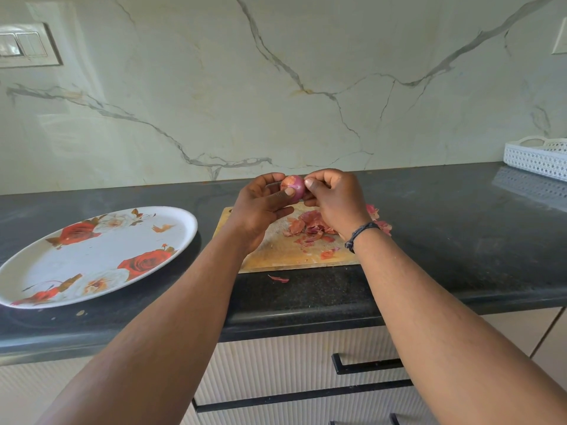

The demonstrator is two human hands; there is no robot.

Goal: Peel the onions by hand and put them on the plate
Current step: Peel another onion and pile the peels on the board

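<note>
A small red onion (pixel 294 186) is held up above the wooden cutting board (pixel 276 253). My left hand (pixel 260 207) cradles it, thumb across its front. My right hand (pixel 333 199) pinches at the onion's right side with thumb and fingertips. Loose reddish onion skins (pixel 310 228) lie piled on the board under my hands. The white plate with red roses (pixel 92 256) lies at the left on the dark counter, with no onion on it.
One skin scrap (pixel 279 279) lies on the black counter (pixel 445 240) in front of the board. A white perforated basket (pixel 537 156) stands at the far right by the marble wall. Drawers with black handles (pixel 365 366) are below the counter edge.
</note>
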